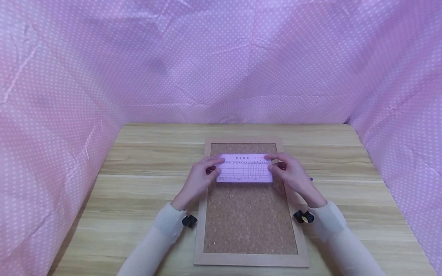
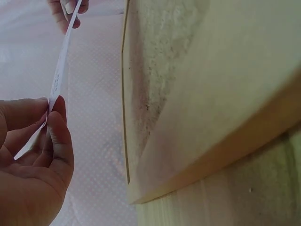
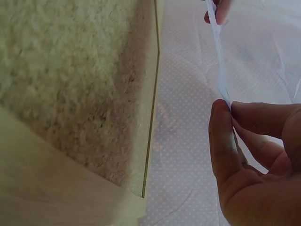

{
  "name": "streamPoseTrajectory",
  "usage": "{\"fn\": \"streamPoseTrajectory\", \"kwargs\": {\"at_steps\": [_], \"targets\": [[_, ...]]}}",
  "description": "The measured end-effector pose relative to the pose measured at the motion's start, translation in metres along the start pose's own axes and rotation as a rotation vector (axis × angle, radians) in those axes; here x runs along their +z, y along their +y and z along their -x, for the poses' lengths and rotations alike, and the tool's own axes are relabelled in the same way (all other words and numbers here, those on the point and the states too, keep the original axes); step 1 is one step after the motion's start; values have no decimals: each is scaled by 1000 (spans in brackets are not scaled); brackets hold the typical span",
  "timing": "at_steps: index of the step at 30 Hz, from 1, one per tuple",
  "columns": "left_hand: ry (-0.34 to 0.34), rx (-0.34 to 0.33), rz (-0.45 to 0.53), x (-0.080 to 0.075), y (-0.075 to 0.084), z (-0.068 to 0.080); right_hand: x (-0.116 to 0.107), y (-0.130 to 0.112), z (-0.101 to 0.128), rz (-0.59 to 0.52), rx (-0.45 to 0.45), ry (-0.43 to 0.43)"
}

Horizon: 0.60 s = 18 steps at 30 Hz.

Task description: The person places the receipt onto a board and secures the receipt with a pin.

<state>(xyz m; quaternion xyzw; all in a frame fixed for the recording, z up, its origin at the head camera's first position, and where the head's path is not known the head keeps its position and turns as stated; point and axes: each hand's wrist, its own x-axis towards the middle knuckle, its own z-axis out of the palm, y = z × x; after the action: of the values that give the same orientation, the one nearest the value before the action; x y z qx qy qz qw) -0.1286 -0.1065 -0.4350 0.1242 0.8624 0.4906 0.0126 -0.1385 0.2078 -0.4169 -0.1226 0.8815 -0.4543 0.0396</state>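
pinching a pink printed slip [image 1: 244, 168] at its two short ends, the hands hold it flat over the upper part of a cork board [image 1: 249, 222]. the left hand [image 1: 199, 179] grasps the slip's left end between thumb and fingers, and the right hand [image 1: 291, 174] grasps the right end the same way. the slip bears a printed grid of lines and small text, too small to read. in the head view it lies across the board's width, just below the board's far frame edge, with its long sides running left to right.

the left wrist view shows the slip [image 2: 60, 70] edge-on, stretched between the near thumb and fingers of the left hand [image 2: 33, 160] and the far fingertips [image 2: 66, 12] of the other hand; there it stands apart from the board's cork face [image 2: 155, 75]. the right wrist view shows the same from the other side: the right hand [image 3: 254, 160] pinches the thin paper edge [image 3: 220, 56], with the board [image 3: 70, 89] beside it.

the board has a pale wooden frame and lies on a light wood-grain table [image 1: 145, 191]. pink cloth with white dots [image 1: 221, 57] hangs behind and at both sides of the table. both forearms wear cream sleeves [image 1: 162, 226], each with a small black device at the wrist.
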Motion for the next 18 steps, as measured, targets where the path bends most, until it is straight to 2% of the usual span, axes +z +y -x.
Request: {"fn": "streamPoseTrajectory", "kwargs": {"at_steps": [9, 14, 18], "targets": [[-52, -61, -24, 3, -7, -7, 3, 8, -7, 6, 15, -67], [-90, -119, -21, 4, -10, -9, 5, 14, -12, 14, 12, -104], [-109, -121, -49, 5, -14, -12, 7, 18, -15, 19, -6, -125]]}}
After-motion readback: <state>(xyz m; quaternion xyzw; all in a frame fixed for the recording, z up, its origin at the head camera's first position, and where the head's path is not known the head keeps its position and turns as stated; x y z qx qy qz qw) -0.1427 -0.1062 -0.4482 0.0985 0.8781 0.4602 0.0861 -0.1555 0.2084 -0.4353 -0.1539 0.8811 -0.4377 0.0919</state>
